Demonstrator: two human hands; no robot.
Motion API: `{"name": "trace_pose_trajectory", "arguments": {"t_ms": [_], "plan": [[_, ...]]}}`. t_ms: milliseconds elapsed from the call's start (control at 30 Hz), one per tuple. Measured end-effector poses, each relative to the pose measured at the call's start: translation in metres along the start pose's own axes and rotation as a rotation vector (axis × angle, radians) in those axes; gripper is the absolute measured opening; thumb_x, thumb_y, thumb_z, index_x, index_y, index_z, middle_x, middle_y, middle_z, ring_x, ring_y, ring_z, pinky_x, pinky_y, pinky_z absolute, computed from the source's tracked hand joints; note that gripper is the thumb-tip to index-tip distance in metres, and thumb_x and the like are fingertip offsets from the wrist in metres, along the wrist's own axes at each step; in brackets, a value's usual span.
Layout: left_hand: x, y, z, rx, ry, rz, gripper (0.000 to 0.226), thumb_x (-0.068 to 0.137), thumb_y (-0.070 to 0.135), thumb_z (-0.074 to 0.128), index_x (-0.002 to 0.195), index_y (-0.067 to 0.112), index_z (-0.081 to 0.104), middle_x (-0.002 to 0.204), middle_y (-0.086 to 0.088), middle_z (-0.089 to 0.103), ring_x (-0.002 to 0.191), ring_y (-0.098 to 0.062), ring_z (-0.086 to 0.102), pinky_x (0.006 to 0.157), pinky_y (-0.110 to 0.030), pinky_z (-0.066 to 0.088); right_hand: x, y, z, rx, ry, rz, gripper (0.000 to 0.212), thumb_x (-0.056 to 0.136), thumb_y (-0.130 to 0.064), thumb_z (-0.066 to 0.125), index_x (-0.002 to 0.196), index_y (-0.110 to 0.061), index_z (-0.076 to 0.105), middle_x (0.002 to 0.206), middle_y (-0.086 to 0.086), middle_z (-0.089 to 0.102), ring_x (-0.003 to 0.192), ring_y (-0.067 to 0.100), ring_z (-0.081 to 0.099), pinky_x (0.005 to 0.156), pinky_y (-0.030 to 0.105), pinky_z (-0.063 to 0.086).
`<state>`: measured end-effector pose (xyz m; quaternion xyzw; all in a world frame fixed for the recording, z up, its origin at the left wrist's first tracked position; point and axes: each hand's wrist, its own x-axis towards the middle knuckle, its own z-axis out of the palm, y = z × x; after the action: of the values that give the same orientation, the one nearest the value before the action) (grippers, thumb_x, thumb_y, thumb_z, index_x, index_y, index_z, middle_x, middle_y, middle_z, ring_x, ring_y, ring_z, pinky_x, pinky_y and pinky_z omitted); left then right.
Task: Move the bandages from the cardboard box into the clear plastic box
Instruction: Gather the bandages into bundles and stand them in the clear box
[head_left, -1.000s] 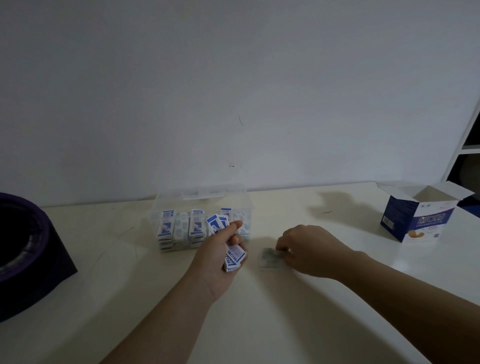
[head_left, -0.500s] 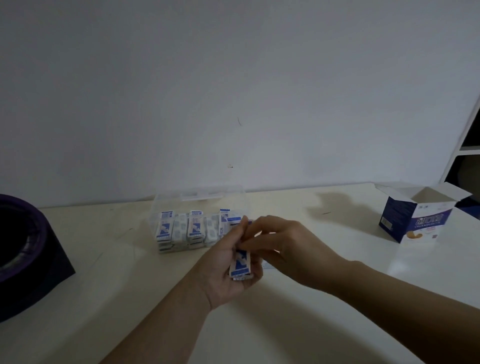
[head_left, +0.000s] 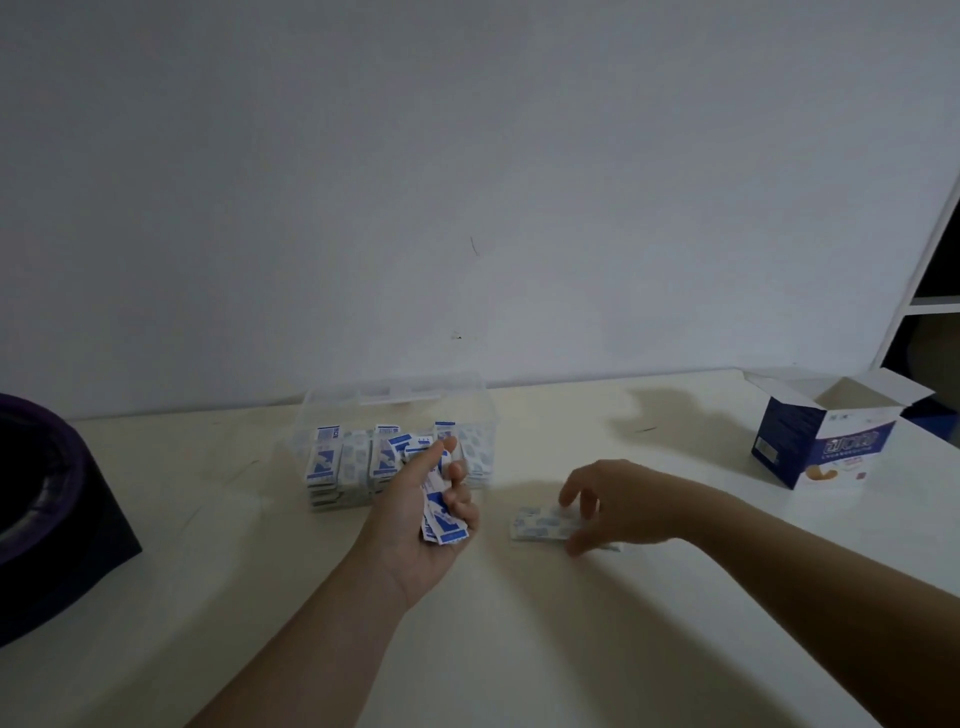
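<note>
- Clear plastic box (head_left: 395, 402), head view: stands at the far edge of the worktop (head_left: 519, 649), left of the middle, open at the top. Rows of bandages (head_left: 358, 462) in white-and-blue wrappers stand upright inside it, against its near wall.
- Left hand (head_left: 415, 535): palm up, just in front of the clear plastic box. Its fingers and thumb curl round a bundle of bandages (head_left: 441, 519), which fans out between the thumb tip and the palm.
- Right hand (head_left: 618, 504): palm down near the middle of the worktop, fingers spread and arched over a small pile of bandages (head_left: 537, 525) lying flat. The fingertips reach the pile's far side and the thumb its near side. A firm grip cannot be told.
- Cardboard box (head_left: 821, 447): blue and white, upright near the far right corner, its top flaps open. Its inside cannot be seen.
- Dark purple object (head_left: 41, 509): sits at the left edge, cut off by the frame.
</note>
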<state>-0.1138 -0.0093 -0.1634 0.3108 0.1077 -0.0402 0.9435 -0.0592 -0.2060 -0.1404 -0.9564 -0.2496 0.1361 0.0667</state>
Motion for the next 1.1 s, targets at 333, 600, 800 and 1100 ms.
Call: {"name": "trace_pose_trajectory", "arguments": {"t_ms": [333, 600, 800, 1100], "plan": [[0.001, 0.000, -0.002, 0.032, 0.035, 0.013, 0.012, 0.092, 0.020, 0.051, 0.100, 0.015, 0.059, 0.061, 0.003, 0.049, 0.038, -0.005, 0.035, 0.042, -0.012, 0.033, 0.012, 0.006, -0.007, 0.033, -0.088, 0.064, 0.030, 0.081, -0.044, 0.066, 0.076, -0.016, 0.059, 0.062, -0.006, 0.046, 0.055, 0.009, 0.039, 0.052, 0.023, 0.029], [0.007, -0.007, -0.005, 0.218, 0.071, 0.060, 0.005, 0.086, 0.009, 0.062, 0.085, 0.012, 0.058, 0.061, -0.001, 0.054, 0.037, -0.005, 0.041, 0.039, -0.015, 0.039, 0.011, 0.018, -0.002, 0.850, 0.026, 0.074, 0.012, 0.080, -0.026, 0.072, 0.078, -0.014, 0.073, 0.075, 0.004, 0.068, 0.070, 0.016, 0.057, 0.068, 0.027, 0.043], [0.004, -0.013, -0.005, 0.412, 0.053, 0.114, 0.008, 0.086, 0.009, 0.064, 0.083, 0.011, 0.057, 0.063, -0.003, 0.052, 0.040, -0.005, 0.044, 0.041, -0.021, 0.043, 0.010, 0.004, 0.009, 1.107, -0.037, 0.056, 0.018, 0.089, -0.024, 0.062, 0.091, -0.009, 0.071, 0.079, -0.003, 0.069, 0.083, 0.018, 0.054, 0.077, 0.031, 0.037], [-0.001, -0.016, -0.001, 0.657, -0.014, 0.177, 0.013, 0.083, 0.012, 0.067, 0.077, 0.008, 0.056, 0.053, -0.003, 0.048, 0.042, -0.012, 0.046, 0.051, -0.027, 0.042, 0.003, -0.029, 0.016, 1.057, 0.064, -0.070, 0.015, 0.086, -0.026, 0.066, 0.084, -0.012, 0.069, 0.081, 0.007, 0.069, 0.076, 0.019, 0.059, 0.076, 0.033, 0.044]]}}
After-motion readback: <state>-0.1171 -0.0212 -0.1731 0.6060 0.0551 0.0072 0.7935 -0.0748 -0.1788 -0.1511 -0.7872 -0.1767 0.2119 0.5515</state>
